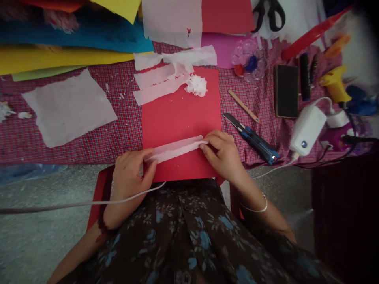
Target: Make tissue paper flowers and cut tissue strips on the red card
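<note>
A strip of thin white paper [177, 150], partly folded along its length, stretches between my two hands above a red sheet [183, 114]. At its left end, my left hand [132, 171] pinches the paper between thumb and fingers. My right hand [222, 152] grips the other end, slightly higher in the view, with thumb and fingertips together. Beyond the strip, a ruffled white paper flower [197, 85] rests on the red sheet. Several torn white paper strips [160, 86] lie beside it, overlapping the sheet's far edge.
Right of the sheet lie a blue utility knife [251, 138] with its blade out, a pencil [244, 106], a black phone-like slab [286, 90] and a yellow glue gun [337, 85]. Black-handled scissors [269, 15] are at the back. A white paper piece [69, 106] lies left. A white cable [124, 200] crosses my left wrist.
</note>
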